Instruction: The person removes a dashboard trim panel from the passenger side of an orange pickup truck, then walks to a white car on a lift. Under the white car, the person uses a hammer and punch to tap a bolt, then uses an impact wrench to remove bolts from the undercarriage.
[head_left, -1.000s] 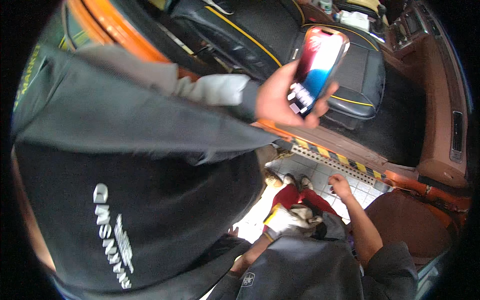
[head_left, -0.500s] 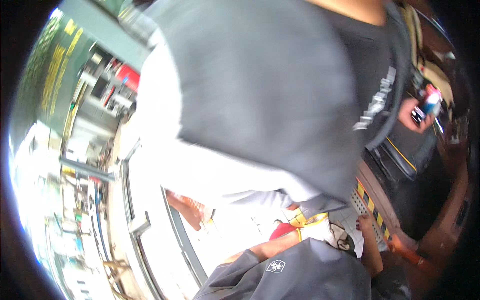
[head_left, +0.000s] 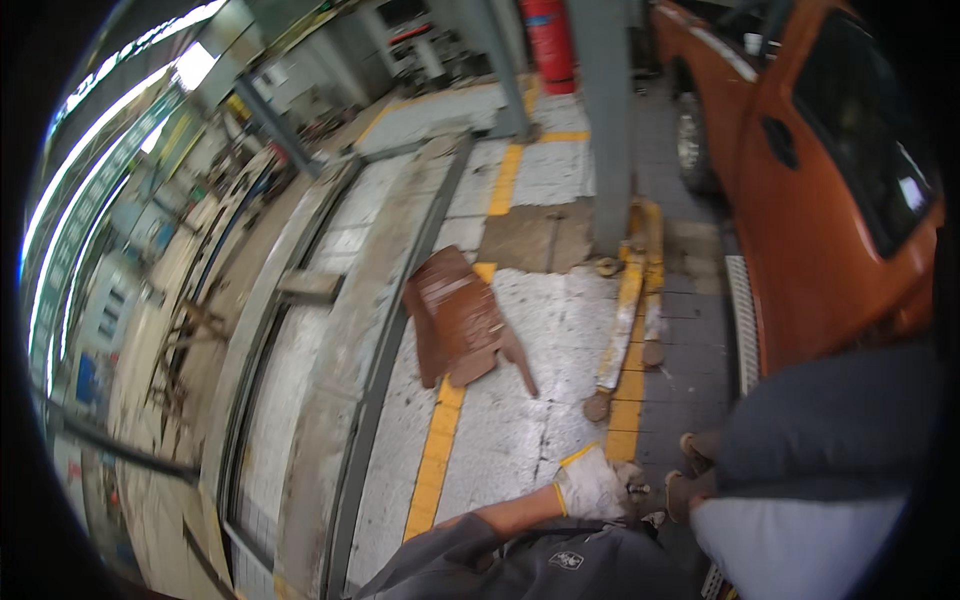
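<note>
My left hand (head_left: 590, 486), in a white work glove with a yellow cuff, is in front of my dark grey jacket (head_left: 545, 565). Its fingers are curled. A small metal end (head_left: 638, 488) shows at the fingertips; the rest of that thing is hidden, so I cannot make out its kind. My right hand is out of sight. Close on the right, another person's dark and light grey clothing (head_left: 830, 490) fills the lower corner, with shoes (head_left: 690, 470) beside my glove.
An orange car (head_left: 770, 200) stands at the right, next to a grey lift post (head_left: 603, 130) with yellow lift arms (head_left: 628, 320). A brown bent panel (head_left: 460, 315) lies on the floor. Metal rails (head_left: 350, 350) run along the left; a red cylinder (head_left: 549, 45) stands behind.
The person who filled the view has moved to the lower right. My view has swung, bringing the car, lift post and floor into sight. My right hand has left the picture.
</note>
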